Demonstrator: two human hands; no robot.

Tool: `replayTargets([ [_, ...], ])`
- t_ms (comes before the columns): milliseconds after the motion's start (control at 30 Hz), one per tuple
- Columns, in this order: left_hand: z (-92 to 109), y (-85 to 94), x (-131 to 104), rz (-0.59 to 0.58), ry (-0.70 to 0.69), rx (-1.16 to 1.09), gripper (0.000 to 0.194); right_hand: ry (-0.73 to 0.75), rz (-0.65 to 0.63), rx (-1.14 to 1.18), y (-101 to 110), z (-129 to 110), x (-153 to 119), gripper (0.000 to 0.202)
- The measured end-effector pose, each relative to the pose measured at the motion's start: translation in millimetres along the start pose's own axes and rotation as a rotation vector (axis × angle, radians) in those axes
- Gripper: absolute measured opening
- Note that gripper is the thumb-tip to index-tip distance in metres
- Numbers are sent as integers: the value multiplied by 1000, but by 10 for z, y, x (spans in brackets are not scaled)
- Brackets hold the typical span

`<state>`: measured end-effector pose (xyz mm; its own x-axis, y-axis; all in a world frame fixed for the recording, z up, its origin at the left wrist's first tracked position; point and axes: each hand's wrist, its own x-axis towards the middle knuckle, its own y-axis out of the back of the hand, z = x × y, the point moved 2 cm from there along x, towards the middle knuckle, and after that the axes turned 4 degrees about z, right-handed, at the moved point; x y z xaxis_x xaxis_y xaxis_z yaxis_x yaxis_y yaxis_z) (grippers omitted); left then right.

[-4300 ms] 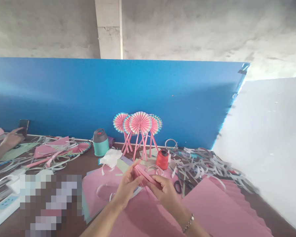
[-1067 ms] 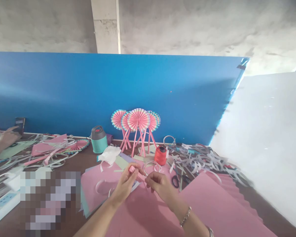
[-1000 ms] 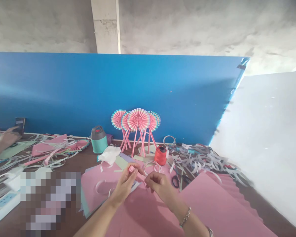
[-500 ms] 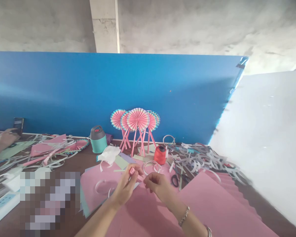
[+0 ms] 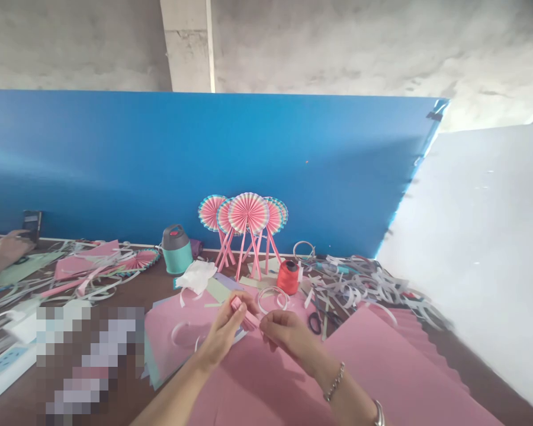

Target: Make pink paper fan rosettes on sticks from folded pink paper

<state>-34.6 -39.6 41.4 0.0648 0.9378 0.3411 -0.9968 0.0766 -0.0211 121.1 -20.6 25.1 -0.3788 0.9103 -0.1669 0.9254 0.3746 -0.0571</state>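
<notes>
My left hand point(image 5: 225, 328) is closed around a small bundle of folded pink paper point(image 5: 249, 321), whose end sticks out toward the right. Close beside that end, my right hand point(image 5: 288, 336) has thumb and fingers pinched together. Whatever it pinches, if anything, is too small to make out. Both hands are above large sheets of pink paper point(image 5: 257, 384). Just beyond them are a white ring of strip point(image 5: 273, 300) and a spool of red thread point(image 5: 288, 278). Dark-handled scissors point(image 5: 314, 323) lie to the right of my right hand.
Several pink pleated paper fans point(image 5: 249, 213) stand against the blue partition point(image 5: 115, 160). A teal flask point(image 5: 177, 257) is left of them. Paper strips point(image 5: 364, 290) heap at right. At far left, another person's hand point(image 5: 11, 248) touches a phone point(image 5: 32, 226); a power strip point(image 5: 9, 367) lies nearer.
My left hand has turned slightly, so more of the folded pink paper shows between my hands. My right hand stays pinched, shifted slightly to the right.
</notes>
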Motion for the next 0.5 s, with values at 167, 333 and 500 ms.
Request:
replayTargets([
  [167,-119,-1,14,-43,69,-131,21,-16,-14,67,-15,-35,-35,19],
  [333,-193,10,14,-20,105,-185,21,-20,-45,114,-21,-54,-48,25],
  [500,-168,-25,5,-40,137,-263,20,-34,-56,119,-30,-71,-53,31],
])
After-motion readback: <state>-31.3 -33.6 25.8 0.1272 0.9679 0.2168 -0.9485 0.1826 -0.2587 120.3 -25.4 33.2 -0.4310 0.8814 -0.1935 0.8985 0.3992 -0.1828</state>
